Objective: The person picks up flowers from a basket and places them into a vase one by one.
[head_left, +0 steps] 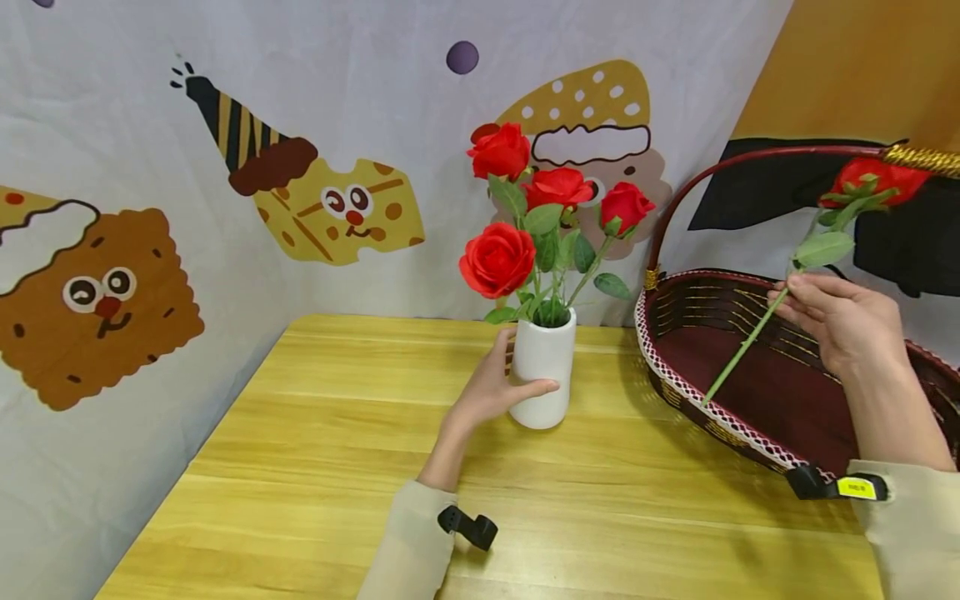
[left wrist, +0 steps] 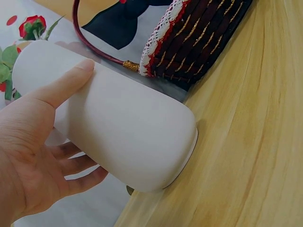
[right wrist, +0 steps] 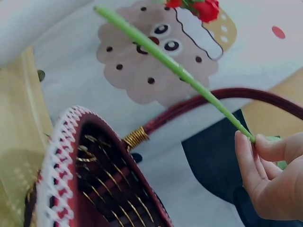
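A white vase (head_left: pixel 544 371) stands upright on the table, holding several red roses (head_left: pixel 498 260) with green leaves. My left hand (head_left: pixel 491 385) grips the vase from its left side; in the left wrist view the thumb lies across the vase (left wrist: pixel 128 118) and the fingers reach behind it. Over the basket, my right hand (head_left: pixel 847 321) pinches the green stem (head_left: pixel 750 337) of a single red rose (head_left: pixel 877 182). The bloom tilts up to the right and the bare stem end points down left. In the right wrist view that stem (right wrist: pixel 180 71) slants from between thumb and fingers.
A dark woven basket (head_left: pixel 678 387) with white lace trim and a tall arched handle (head_left: pixel 697 179) stands right of the vase. The wooden table (head_left: pixel 315 467) ends at a wall cloth (head_left: pixel 360 92) printed with cartoon foods.
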`<move>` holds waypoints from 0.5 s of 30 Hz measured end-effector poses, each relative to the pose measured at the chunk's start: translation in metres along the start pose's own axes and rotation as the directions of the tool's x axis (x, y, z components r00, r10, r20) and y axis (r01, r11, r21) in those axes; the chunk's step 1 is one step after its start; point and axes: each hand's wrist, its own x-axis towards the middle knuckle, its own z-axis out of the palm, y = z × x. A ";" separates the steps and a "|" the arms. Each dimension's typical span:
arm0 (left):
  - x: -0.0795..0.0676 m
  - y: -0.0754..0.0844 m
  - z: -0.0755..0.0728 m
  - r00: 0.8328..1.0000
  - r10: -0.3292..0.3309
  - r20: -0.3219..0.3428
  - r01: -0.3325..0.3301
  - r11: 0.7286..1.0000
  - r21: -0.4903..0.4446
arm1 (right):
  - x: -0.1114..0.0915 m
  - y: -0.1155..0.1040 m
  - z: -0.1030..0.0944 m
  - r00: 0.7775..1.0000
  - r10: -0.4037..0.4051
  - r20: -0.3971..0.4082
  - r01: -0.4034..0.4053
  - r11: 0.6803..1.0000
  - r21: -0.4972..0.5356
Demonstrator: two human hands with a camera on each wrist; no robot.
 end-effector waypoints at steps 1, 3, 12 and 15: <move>0.000 0.000 0.000 1.000 0.001 0.000 -0.001 1.000 0.000 | -0.002 0.001 0.003 1.000 0.003 0.018 -0.003 1.000 0.012; -0.001 0.000 0.000 1.000 0.000 0.001 0.000 1.000 0.000 | -0.007 0.002 0.008 0.999 0.011 0.050 -0.013 1.000 0.026; -0.002 0.001 0.000 1.000 -0.003 0.002 0.003 1.000 -0.008 | -0.024 0.015 0.031 0.992 -0.010 0.126 0.011 1.000 -0.009; -0.001 0.000 0.000 1.000 -0.001 0.001 0.001 1.000 -0.012 | -0.030 0.018 0.039 0.988 -0.022 0.155 0.025 1.000 -0.016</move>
